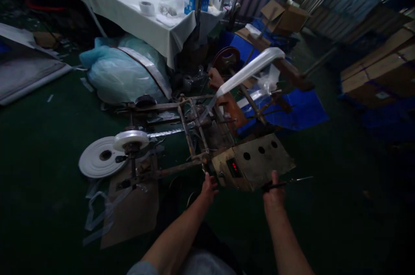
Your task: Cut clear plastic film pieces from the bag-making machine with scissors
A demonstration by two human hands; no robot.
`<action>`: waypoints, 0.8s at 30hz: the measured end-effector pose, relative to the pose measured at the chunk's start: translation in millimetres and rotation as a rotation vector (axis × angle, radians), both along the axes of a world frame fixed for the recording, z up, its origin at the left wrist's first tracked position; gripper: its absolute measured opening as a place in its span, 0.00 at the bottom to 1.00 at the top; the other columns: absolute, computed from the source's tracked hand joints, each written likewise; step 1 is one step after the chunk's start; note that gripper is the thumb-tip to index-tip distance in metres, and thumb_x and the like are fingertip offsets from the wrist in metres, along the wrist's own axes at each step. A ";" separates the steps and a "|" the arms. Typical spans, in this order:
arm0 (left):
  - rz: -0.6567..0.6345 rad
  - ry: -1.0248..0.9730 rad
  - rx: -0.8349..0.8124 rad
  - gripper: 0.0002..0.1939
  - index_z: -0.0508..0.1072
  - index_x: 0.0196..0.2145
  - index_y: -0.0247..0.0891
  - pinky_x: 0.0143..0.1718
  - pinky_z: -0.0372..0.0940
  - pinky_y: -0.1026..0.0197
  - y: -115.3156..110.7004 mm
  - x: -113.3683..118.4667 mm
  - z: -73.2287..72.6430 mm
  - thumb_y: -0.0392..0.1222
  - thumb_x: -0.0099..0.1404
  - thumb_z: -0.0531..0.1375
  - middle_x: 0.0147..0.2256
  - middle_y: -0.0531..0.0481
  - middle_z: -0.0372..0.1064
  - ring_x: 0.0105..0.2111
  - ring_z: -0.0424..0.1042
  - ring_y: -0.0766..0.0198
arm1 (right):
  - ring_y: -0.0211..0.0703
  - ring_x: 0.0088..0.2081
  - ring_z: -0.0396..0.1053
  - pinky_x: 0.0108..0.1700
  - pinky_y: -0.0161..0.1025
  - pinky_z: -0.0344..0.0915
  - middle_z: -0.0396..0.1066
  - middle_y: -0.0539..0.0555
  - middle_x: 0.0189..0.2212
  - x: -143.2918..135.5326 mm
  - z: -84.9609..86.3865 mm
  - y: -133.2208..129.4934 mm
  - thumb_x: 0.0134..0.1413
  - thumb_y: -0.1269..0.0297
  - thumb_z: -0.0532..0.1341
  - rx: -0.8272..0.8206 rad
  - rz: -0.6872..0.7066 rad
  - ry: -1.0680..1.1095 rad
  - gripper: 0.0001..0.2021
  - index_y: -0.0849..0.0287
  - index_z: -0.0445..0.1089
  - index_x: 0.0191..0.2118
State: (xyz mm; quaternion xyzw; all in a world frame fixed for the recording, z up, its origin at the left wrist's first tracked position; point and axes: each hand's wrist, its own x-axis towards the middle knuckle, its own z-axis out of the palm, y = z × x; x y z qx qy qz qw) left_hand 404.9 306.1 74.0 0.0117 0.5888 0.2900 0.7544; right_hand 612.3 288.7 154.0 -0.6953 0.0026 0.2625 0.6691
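The right hand [275, 195] was clamped on a scissors-like tool [285, 183] by the control box [266, 158]; the left hand [209, 186] neared its left corner, grip unclear; seemingly machine adjustment, next calling for careful fingertips; a white band [249, 71] arched beyond

Between the left hand [209, 189] and the right hand [274, 197], I see an open gap above the floor [240, 219]. Forward travel there is obstructed by the control box [259, 164]. Leftward, the metal frame [187, 130] and ribbon reel [131, 140] obstruct access; beyond the box, a pale strip [251, 70] arches across. Rightward clearance is open past the projecting scissors [300, 179].
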 end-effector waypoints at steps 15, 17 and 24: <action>0.059 0.011 -0.006 0.10 0.63 0.35 0.36 0.23 0.58 0.66 12.8 35.8 -25.5 0.43 0.57 0.56 0.25 0.53 0.63 0.21 0.64 0.71 | 0.47 0.46 0.66 0.46 0.45 0.68 0.66 0.57 0.48 -0.3 0.9 1.3 0.30 0.48 0.67 0.004 0.029 0.036 0.35 0.60 0.62 0.46; 0.074 0.025 0.005 0.09 0.63 0.34 0.36 0.23 0.58 0.66 12.4 36.0 -28.0 0.41 0.57 0.57 0.24 0.53 0.63 0.21 0.64 0.71 | 0.46 0.46 0.66 0.46 0.45 0.68 0.66 0.57 0.47 -0.9 1.8 0.8 0.31 0.47 0.67 -0.001 0.045 0.027 0.35 0.60 0.62 0.47; 0.106 0.018 0.037 0.08 0.64 0.32 0.36 0.24 0.60 0.66 11.5 36.3 -35.1 0.41 0.55 0.59 0.24 0.54 0.64 0.21 0.66 0.71 | 0.46 0.47 0.66 0.47 0.44 0.67 0.65 0.57 0.48 -4.2 7.3 0.2 0.31 0.46 0.66 -0.009 0.062 0.045 0.34 0.60 0.63 0.46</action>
